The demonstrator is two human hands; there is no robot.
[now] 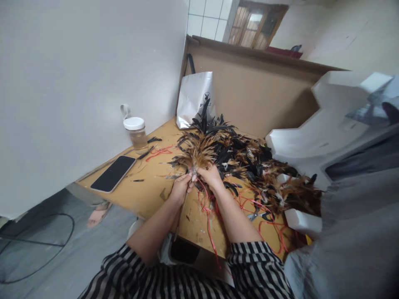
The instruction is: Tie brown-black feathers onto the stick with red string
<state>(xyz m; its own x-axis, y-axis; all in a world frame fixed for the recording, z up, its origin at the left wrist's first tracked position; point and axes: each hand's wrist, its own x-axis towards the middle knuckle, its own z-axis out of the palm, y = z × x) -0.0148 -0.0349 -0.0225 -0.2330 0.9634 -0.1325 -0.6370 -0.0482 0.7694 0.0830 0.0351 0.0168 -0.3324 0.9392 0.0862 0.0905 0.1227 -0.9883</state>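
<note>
Both hands meet at the base of a brown and black feather bundle [199, 149] near the middle of the table. My left hand [181, 185] pinches its lower end from the left. From the right, my right hand [212, 176] closes on the same base, with its thumb over the quills. Red string [204, 199] trails from under my hands towards the table's front edge. Beyond the bundle and to its right spreads a heap of loose feathers [249, 153]. Scissors [260, 214] lie among the string, right of my right forearm.
A phone [114, 173] and a white-lidded jar [137, 135] lie left on the table [149, 182]. A silver bag [193, 97] stands behind the feathers against a cardboard panel [262, 87]. White foam pieces [304, 220] and grey cloth [358, 220] border the right side.
</note>
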